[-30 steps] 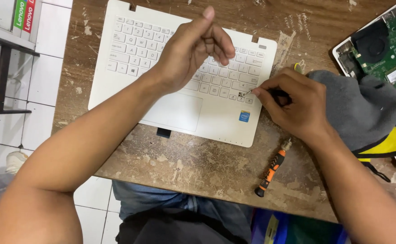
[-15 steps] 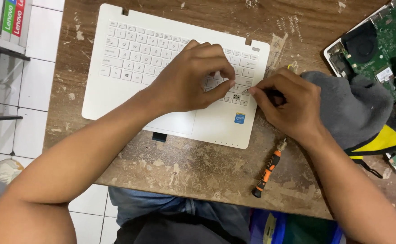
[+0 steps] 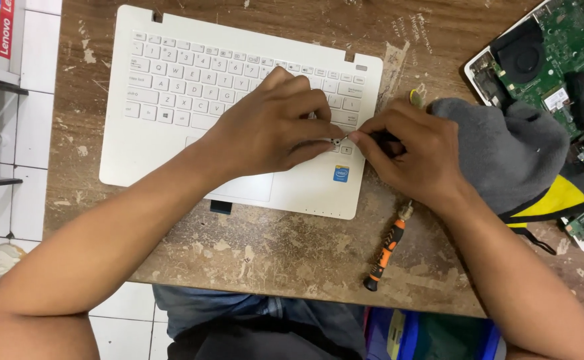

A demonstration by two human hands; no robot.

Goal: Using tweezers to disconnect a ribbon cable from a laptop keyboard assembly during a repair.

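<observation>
hands (image 3: 342, 140) pinch tiny part | keyboard (image 3: 192, 87) corner hidden | board (image 3: 559, 60) cropped

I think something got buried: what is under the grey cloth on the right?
The grey cloth lies on a yellow and black piece and overlaps the opened circuit board. The right hand rests against it. Anything else beneath is hidden.

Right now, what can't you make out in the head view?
- Small metal part pinched between left hand and right hand: too small to identify.
- Tool in the right hand: hidden by the fingers.
- White keyboard panel, right-hand keys: covered by the left hand.
- Open circuit board: cut off by the right edge, partly under the grey cloth.
- Orange screwdriver: tip under the wrist.
</observation>
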